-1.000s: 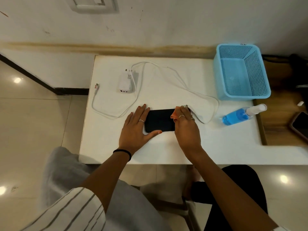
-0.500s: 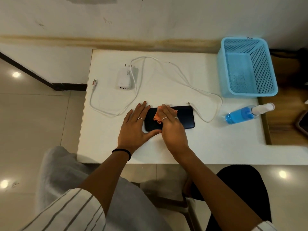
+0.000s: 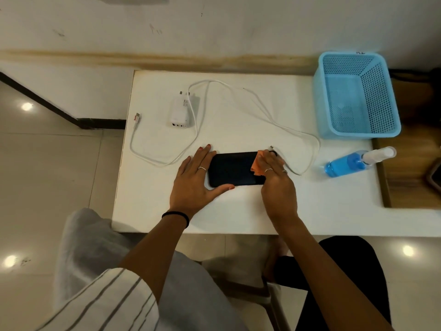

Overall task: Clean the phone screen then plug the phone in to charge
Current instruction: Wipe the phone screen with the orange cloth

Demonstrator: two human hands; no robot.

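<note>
A: Status?

B: Phone (image 3: 235, 169) lies flat, screen up, near the front middle of the white table (image 3: 238, 211), long axis running left-right across me. My left hand (image 3: 194, 177) is spread flat at its left end, fingers straight, thumb along the near edge, bracing it. My right hand (image 3: 276, 173) presses an orange cloth (image 3: 256, 162) onto the right end with flat fingers (neither hand curls round anything).

A: Charging bits?

B: Cable (image 3: 274, 118) loops behind the phone. One plug tip (image 3: 271, 147) sits just beyond my right fingertips, beside the phone's right end; the other tip (image 3: 137, 117) is at the table's left edge. Charger brick (image 3: 180, 111) is well behind the left hand, not in a socket.

A: Which hand plugs?

B: Right, I'd say: it's nearer that tip. Can't tell which end holds the port. Spray bottle (image 3: 353, 162) and basket (image 3: 391, 120) are off right.
</note>
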